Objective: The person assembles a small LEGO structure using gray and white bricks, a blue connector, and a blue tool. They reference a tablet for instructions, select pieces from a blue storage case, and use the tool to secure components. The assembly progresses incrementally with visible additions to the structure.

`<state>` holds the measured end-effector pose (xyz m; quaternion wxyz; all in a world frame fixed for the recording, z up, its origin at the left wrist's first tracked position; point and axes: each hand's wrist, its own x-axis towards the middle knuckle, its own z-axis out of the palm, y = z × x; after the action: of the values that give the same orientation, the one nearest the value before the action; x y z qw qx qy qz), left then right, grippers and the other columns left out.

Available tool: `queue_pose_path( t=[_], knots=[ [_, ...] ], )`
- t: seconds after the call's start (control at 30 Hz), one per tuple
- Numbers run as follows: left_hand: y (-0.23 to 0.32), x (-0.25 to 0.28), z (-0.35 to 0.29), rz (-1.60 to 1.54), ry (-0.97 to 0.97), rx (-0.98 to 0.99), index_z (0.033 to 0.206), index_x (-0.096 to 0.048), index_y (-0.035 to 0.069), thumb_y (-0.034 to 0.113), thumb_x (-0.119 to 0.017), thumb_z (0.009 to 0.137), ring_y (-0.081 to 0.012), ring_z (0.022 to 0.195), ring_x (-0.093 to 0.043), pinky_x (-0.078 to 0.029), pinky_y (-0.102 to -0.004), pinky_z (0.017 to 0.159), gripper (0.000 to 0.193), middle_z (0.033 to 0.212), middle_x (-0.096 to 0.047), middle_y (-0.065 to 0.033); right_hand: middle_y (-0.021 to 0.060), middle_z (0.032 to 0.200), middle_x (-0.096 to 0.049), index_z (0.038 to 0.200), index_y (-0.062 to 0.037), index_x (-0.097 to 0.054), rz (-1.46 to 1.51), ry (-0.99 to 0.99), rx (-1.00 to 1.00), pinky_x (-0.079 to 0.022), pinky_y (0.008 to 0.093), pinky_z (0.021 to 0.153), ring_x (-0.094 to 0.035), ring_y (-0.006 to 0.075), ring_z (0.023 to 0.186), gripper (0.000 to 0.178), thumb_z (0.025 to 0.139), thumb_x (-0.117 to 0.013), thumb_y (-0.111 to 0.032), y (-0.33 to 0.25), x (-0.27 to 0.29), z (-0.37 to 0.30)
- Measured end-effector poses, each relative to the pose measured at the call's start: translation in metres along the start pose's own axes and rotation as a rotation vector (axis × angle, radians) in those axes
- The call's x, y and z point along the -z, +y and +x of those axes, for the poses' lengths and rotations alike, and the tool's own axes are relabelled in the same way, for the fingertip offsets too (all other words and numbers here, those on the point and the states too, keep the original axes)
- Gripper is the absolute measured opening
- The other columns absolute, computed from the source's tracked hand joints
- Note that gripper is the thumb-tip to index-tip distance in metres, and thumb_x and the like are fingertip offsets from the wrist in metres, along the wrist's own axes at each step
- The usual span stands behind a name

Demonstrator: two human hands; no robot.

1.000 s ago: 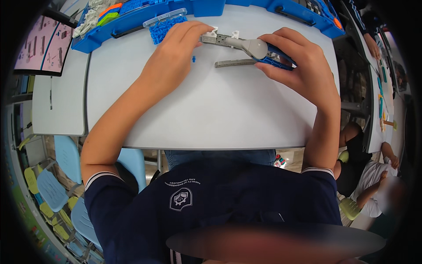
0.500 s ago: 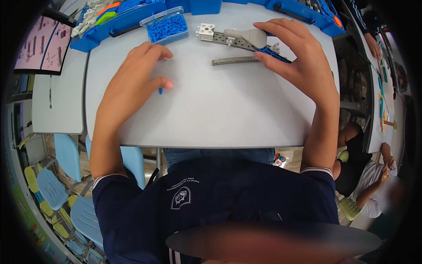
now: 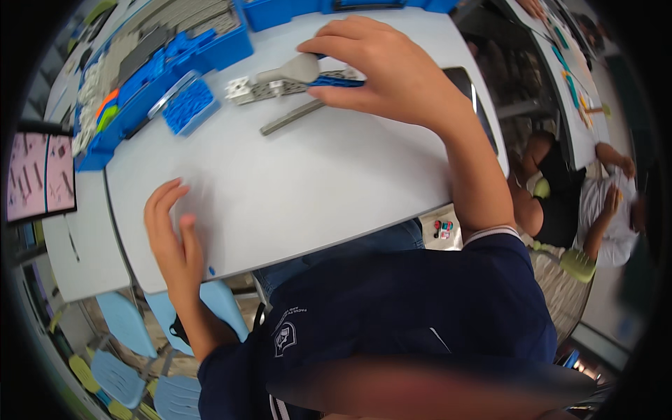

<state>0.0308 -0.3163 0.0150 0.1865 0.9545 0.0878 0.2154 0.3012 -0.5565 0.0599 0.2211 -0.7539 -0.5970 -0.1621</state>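
Observation:
Down at the left, near the table's front edge, my left hand is held open with its fingers apart and nothing in them. A small blue connector peg is beside it, right at that edge; I cannot tell whether it touches the table. Farther away, my right hand spans a building-brick assembly, thumb on the near side and fingers on the far side. This assembly has a grey rounded motor, a blue beam and a white block at its left end. A loose grey beam lies just in front of it.
Left of the assembly stands a clear box of blue pegs. Behind it is a blue parts tray. A screen stands far left, a dark tablet-like device lies past my right wrist, and another person sits at the right.
The view has turned and shifted. My left hand has drawn back from beside the peg box toward the front edge, and the blue peg is now there too. My right hand stays at the assembly.

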Motion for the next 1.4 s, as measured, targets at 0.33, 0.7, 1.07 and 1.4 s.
queue_pose_path(
  t=[0.33,0.7,1.07,1.4],
  knots=[
    [0.007,-0.025,-0.018,0.158,-0.227,0.009,0.154,-0.045,0.003,0.021,-0.049,0.103,-0.0389,0.153,-0.029,-0.017,-0.0525,0.126,0.054,0.161,-0.04,-0.0185,0.0121,0.094,-0.071,0.095,-0.0014,-0.073,0.032,0.033,0.047,-0.054,0.0435,0.086,-0.068,0.0319,0.099,0.035,0.081,-0.078,-0.033,0.003,-0.007,0.003],
    [-0.008,-0.035,0.016,0.383,-0.009,-0.062,0.13,-0.064,-0.002,0.023,-0.052,0.107,-0.0364,0.121,-0.059,-0.047,-0.0442,0.103,0.036,0.133,-0.063,-0.0173,0.0106,0.094,-0.069,0.095,-0.0033,-0.074,0.031,-0.061,-0.018,-0.052,0.0445,0.084,-0.065,0.0325,0.099,0.037,0.079,-0.078,-0.037,0.019,-0.023,0.009],
    [-0.023,-0.038,0.044,0.444,0.043,-0.377,0.111,-0.068,0.002,0.024,-0.055,0.106,-0.0307,0.095,-0.064,-0.052,-0.0405,0.08,0.026,0.105,-0.069,-0.0108,0.0088,0.099,-0.069,0.103,-0.0053,-0.073,0.012,-0.097,-0.026,-0.051,0.0441,0.087,-0.064,0.0292,0.102,0.039,0.086,-0.072,-0.041,0.019,-0.037,0.009],
    [-0.033,-0.033,0.046,0.271,0.023,-0.312,0.116,-0.068,0.0,0.017,-0.059,0.104,-0.0327,0.099,-0.063,-0.05,-0.0417,0.086,0.022,0.107,-0.068,-0.014,0.0255,0.1,-0.066,0.104,0.0087,-0.059,0.255,0.018,-0.209,-0.055,0.0489,0.079,-0.066,0.0404,0.094,0.049,0.091,-0.067,-0.038,0.021,-0.048,0.013]
  ],
)
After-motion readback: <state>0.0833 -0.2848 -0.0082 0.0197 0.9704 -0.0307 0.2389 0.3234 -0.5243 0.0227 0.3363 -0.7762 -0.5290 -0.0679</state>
